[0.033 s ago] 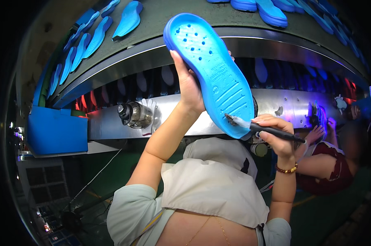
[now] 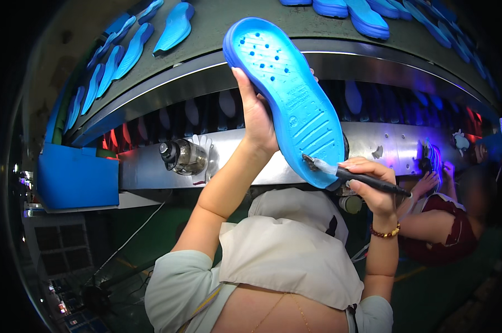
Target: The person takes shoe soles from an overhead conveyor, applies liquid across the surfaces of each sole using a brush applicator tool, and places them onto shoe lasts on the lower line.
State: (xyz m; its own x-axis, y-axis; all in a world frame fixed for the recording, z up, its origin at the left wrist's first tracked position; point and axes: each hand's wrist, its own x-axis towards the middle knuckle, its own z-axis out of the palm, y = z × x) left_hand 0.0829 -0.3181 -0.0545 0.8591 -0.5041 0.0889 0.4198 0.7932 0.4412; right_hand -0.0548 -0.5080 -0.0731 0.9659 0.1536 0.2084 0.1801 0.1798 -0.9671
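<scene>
A blue shoe sole (image 2: 295,100) is tilted up in front of me, its recessed side facing me, with round dots at the far end and ridges at the near end. My left hand (image 2: 256,114) grips it by the left edge, the thumb on the rim and most fingers hidden behind. In my right hand (image 2: 373,180) is a black-handled brush (image 2: 364,178), held like a pen. Its whitish neck runs to a dark tip, which touches the inside of the sole near the close end. A thin tube or cord seems to trail from the handle's back end.
Beyond lies a grey-green conveyor belt (image 2: 223,25) carrying several blue soles (image 2: 174,26). Below its metal edge, dark shoe uppers stand in a row. A clear jar with a black top (image 2: 181,155) sits on the metal ledge (image 2: 143,166). Another person (image 2: 439,222) works at the right.
My right hand and the brush have shifted very slightly left, with the tip still on the sole. The sole itself has moved only a hair to the right.
</scene>
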